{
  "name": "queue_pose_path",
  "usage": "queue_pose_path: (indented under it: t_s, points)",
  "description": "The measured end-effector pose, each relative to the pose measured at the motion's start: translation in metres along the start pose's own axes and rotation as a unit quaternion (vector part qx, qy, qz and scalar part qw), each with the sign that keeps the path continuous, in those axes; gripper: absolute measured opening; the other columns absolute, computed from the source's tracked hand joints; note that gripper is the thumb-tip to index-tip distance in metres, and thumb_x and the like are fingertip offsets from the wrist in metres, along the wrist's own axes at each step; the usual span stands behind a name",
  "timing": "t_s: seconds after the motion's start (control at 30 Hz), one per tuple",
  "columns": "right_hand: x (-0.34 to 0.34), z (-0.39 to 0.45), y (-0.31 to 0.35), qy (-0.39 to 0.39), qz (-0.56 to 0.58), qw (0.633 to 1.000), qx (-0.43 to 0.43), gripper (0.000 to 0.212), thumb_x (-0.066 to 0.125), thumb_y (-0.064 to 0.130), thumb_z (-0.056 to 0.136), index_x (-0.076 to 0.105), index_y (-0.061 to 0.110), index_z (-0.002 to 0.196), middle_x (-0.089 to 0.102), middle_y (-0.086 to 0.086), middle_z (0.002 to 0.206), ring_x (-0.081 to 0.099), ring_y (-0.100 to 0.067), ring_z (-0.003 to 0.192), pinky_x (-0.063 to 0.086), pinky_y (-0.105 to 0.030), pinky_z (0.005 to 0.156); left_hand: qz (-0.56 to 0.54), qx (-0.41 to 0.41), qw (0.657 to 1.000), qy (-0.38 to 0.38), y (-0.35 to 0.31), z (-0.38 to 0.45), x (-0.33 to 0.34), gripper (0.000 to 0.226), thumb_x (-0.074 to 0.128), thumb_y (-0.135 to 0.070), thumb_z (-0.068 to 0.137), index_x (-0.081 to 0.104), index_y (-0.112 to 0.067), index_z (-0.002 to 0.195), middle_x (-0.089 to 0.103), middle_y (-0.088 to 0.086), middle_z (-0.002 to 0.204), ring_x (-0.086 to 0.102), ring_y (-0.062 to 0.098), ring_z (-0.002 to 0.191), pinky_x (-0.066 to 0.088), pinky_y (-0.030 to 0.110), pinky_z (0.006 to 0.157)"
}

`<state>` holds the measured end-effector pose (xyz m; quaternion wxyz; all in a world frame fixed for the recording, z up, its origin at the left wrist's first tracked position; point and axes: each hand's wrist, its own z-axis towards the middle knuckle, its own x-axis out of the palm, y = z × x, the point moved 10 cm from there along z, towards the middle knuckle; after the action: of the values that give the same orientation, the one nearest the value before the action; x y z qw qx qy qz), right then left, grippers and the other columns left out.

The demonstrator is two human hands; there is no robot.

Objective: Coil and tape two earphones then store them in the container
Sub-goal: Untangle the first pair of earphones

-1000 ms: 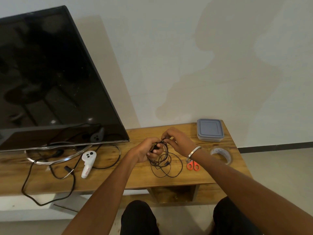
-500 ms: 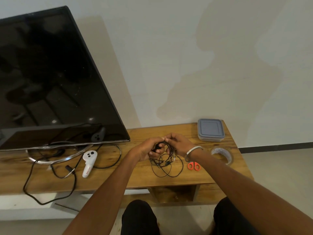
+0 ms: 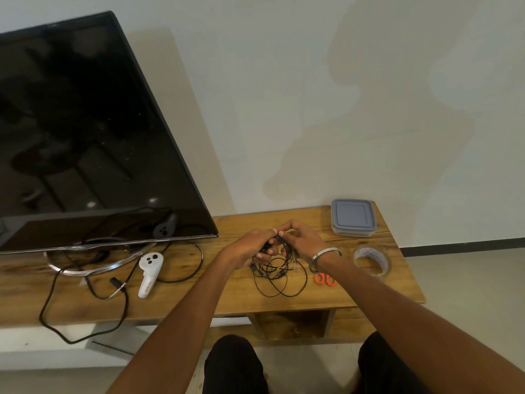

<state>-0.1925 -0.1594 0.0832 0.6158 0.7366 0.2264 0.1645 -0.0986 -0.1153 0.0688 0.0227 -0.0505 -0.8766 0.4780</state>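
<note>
A wooden TV stand (image 3: 176,302) against a pale wall carries a lidded plastic container (image 3: 353,218), tape roll (image 3: 371,260) and orange scissors (image 3: 324,279). Left hand (image 3: 250,247) and right hand (image 3: 301,238) meet, both pinching tangled black earphone cables (image 3: 277,275) whose loops trail onto the wood

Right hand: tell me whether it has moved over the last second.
Yes. The right hand has drawn slightly back from the lidded container, toward the person, while still working the earphone cable with the left hand.
</note>
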Motion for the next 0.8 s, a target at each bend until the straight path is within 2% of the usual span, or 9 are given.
queue_pose_path:
  t_s: [0.07, 0.13, 0.27, 0.37, 0.47, 0.57, 0.7, 0.8]
  points:
    - [0.002, -0.002, -0.002, 0.007, 0.013, 1.0, 0.009, 0.011, 0.058, 0.023, 0.092, 0.058, 0.012, 0.092, 0.066, -0.027, 0.094, 0.054, -0.024, 0.061, 0.044, -0.032, 0.053, 0.004, 0.002, 1.0, -0.013, 0.0, 0.001, -0.003, 0.034, 0.042, -0.034, 0.101, 0.045, -0.016, 0.072, 0.05, -0.001, 0.058, 0.028, 0.007, 0.039, 0.02, 0.016, 0.036]
    - [0.007, -0.005, 0.0, 0.032, 0.01, 0.999, 0.007, 0.015, 0.064, 0.023, 0.088, 0.059, 0.013, 0.097, 0.065, -0.014, 0.093, 0.056, -0.018, 0.059, 0.044, -0.027, 0.05, 0.012, 0.007, 1.0, -0.026, -0.001, 0.002, -0.006, 0.033, 0.041, -0.031, 0.102, 0.047, -0.015, 0.075, 0.051, -0.002, 0.058, 0.031, 0.007, 0.041, 0.021, 0.016, 0.036]
    - [0.004, -0.006, 0.002, 0.026, -0.125, 0.992, -0.007, 0.033, 0.066, 0.009, 0.083, 0.058, 0.014, 0.114, 0.061, 0.002, 0.11, 0.06, -0.01, 0.081, 0.05, -0.018, 0.063, 0.036, 0.001, 0.999, -0.04, 0.0, 0.004, -0.009, 0.032, 0.038, -0.029, 0.103, 0.045, -0.014, 0.076, 0.053, -0.002, 0.06, 0.037, 0.006, 0.042, 0.024, 0.015, 0.036]
    - [0.003, -0.003, 0.003, 0.008, -0.207, 0.978, -0.007, 0.032, 0.061, 0.008, 0.083, 0.057, 0.012, 0.115, 0.06, -0.001, 0.113, 0.053, -0.008, 0.073, 0.041, -0.016, 0.058, 0.061, -0.009, 0.997, -0.05, 0.001, 0.002, -0.009, 0.033, 0.037, -0.028, 0.104, 0.045, -0.014, 0.075, 0.051, -0.001, 0.064, 0.04, 0.007, 0.043, 0.025, 0.015, 0.038]
    - [0.003, -0.002, 0.007, -0.011, -0.269, 0.963, -0.031, 0.029, 0.061, 0.01, 0.085, 0.058, 0.009, 0.113, 0.061, -0.005, 0.113, 0.054, -0.015, 0.085, 0.041, -0.018, 0.064, 0.101, -0.003, 0.993, -0.059, -0.002, 0.001, -0.008, 0.035, 0.038, -0.029, 0.104, 0.046, -0.015, 0.072, 0.05, -0.002, 0.064, 0.044, 0.006, 0.046, 0.028, 0.016, 0.042]
    - [0.002, -0.001, 0.011, -0.024, -0.293, 0.955, -0.047, 0.025, 0.061, 0.008, 0.084, 0.06, 0.006, 0.109, 0.063, -0.01, 0.111, 0.058, -0.023, 0.1, 0.045, -0.026, 0.079, 0.114, 0.003, 0.992, -0.062, -0.005, 0.0, -0.007, 0.036, 0.04, -0.028, 0.102, 0.045, -0.017, 0.069, 0.049, -0.003, 0.062, 0.044, 0.007, 0.047, 0.028, 0.018, 0.045]
    - [0.002, 0.002, 0.012, -0.027, -0.314, 0.947, -0.057, 0.023, 0.061, 0.007, 0.085, 0.063, 0.004, 0.107, 0.063, -0.011, 0.111, 0.057, -0.024, 0.104, 0.041, -0.025, 0.082, 0.113, 0.008, 0.992, -0.052, -0.006, 0.0, -0.005, 0.037, 0.042, -0.03, 0.101, 0.044, -0.019, 0.066, 0.048, -0.005, 0.06, 0.045, 0.007, 0.048, 0.029, 0.019, 0.048]
    - [0.001, 0.002, 0.008, -0.023, -0.313, 0.948, -0.054, 0.017, 0.061, 0.009, 0.086, 0.064, 0.005, 0.102, 0.063, -0.01, 0.108, 0.057, -0.023, 0.099, 0.044, -0.03, 0.084, 0.106, 0.011, 0.993, -0.041, -0.005, 0.0, -0.003, 0.038, 0.042, -0.03, 0.101, 0.044, -0.019, 0.064, 0.049, -0.006, 0.06, 0.045, 0.008, 0.049, 0.029, 0.019, 0.047]
